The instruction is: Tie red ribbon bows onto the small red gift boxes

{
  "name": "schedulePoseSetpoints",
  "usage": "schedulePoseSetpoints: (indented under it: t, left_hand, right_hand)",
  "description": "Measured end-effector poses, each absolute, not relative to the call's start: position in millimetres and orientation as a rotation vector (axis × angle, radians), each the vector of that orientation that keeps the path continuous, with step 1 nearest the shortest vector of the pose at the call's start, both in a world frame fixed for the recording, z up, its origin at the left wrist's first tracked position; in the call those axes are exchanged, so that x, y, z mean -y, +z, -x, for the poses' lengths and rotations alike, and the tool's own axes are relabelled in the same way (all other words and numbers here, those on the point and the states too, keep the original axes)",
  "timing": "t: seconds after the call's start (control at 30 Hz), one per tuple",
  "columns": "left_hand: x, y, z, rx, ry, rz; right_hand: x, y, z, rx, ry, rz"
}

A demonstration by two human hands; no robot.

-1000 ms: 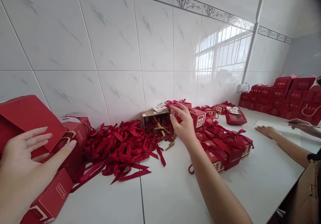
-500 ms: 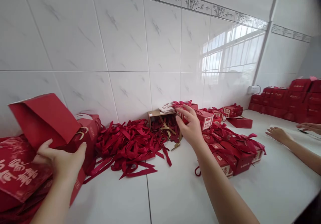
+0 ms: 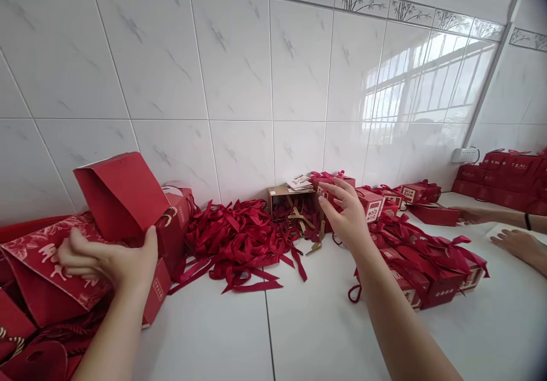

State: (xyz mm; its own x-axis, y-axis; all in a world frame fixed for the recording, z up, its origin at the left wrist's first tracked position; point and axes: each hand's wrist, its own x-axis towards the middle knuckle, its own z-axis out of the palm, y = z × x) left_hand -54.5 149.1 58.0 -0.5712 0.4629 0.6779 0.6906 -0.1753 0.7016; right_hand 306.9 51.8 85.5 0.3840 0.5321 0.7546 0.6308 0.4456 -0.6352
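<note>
My left hand (image 3: 109, 258) is open at the left, thumb apart from its curled fingers. It is just below a plain red box (image 3: 122, 196) and in front of a red packet with pale lettering and a flower pattern (image 3: 51, 278). Whether its fingertips touch the packet, I cannot tell. Farther right, my right hand (image 3: 347, 213) is raised and open with nothing in it. It partly covers small red gift boxes with ribbons (image 3: 371, 203). Beside it, white cards (image 3: 300, 183) lie on an open-fronted carton (image 3: 280, 190) containing red ribbons and gold strips.
Loose red ribbons (image 3: 241, 241) lie heaped on the white table (image 3: 213, 335) by the tiled wall. Ribbon-tied boxes (image 3: 440, 273) stand at the right. A co-worker's hand (image 3: 472, 214) reaches a red box (image 3: 433, 214); their other hand (image 3: 519, 244) lies flat. Stacked red boxes (image 3: 508, 176) stand behind.
The view has turned left. My left hand has shifted left relative to the plain red box, over the patterned packet. My right hand stays raised. One co-worker's hand has moved to a red box.
</note>
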Motion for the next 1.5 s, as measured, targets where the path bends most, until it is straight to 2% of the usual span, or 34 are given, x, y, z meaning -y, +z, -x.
schedulePoseSetpoints:
  t: [0.2,0.43,0.57,0.7,0.87,1.03,1.1,1.2,1.27,1.5]
  left_hand:
    - [-138.7,69.4,58.9,1.843,-1.710,1.549]
    - [-145.7,73.0,62.6,1.745,-1.861,1.544]
    - [-135.3,89.9,49.0,1.629,-1.966,1.566]
    - [-102.8,111.1,20.8,1.513,-2.129,2.277]
    - [-63.4,103.0,-25.7,1.297,-1.775,3.138]
    - [-45.2,83.0,-57.9,1.102,-1.367,3.499]
    - [-42.0,82.2,-63.8,1.079,-1.543,3.467]
    - [-39.0,87.8,-68.2,1.022,-2.185,3.152]
    - [-38.7,92.1,-68.6,0.991,-2.441,2.893]
    - [-53.2,88.6,-65.6,1.390,-2.600,2.746]
  right_hand:
    - [-51.1,84.6,-305.2,1.271,-0.079,1.196]
    - [-51.9,83.1,-302.2,1.290,-0.078,1.179]
    - [-51.0,83.9,-296.8,1.276,-0.017,1.125]
    - [-45.3,85.6,-282.7,1.232,0.169,0.987]
    - [-35.2,86.0,-263.9,1.168,0.419,0.851]
    - [-22.7,90.5,-263.0,1.137,0.568,0.752]
    - [-19.6,91.6,-263.0,1.177,0.574,0.715]
    - [-19.0,88.8,-254.0,1.231,0.536,0.720]
    - [-20.0,84.3,-241.8,1.262,0.504,0.723]
    - [-23.5,72.7,-212.4,1.135,0.810,0.680]
